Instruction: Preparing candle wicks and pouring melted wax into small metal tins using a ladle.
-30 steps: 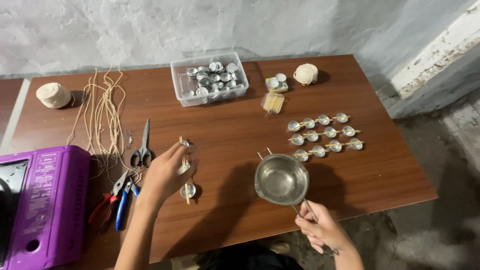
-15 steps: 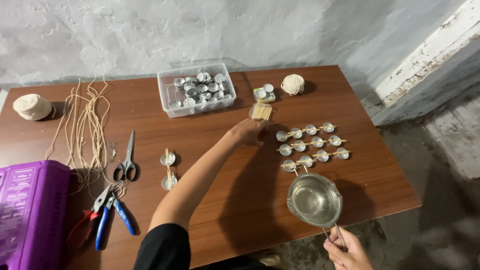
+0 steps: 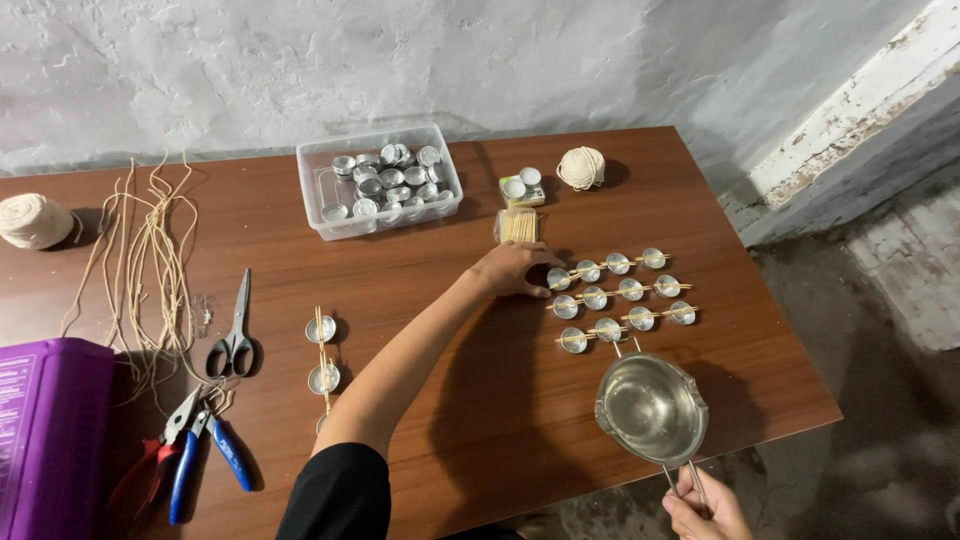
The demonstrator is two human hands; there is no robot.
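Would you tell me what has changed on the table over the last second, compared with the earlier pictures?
The left hand left the two cups on a stick near the scissors and reached right across the table to the rows of small metal cups, resting at their left end. The right hand carried the metal pot by its handle rightward, below those rows. The plastic box, string, pliers and scissors stayed put.

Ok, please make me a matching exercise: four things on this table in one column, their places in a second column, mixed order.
1. scissors
2. metal pot
3. clear box
4. purple case

a. near left corner of the table
b. held by the right hand
c. far side, before the wall
d. beside the pliers

Pairs: 1-d, 2-b, 3-c, 4-a
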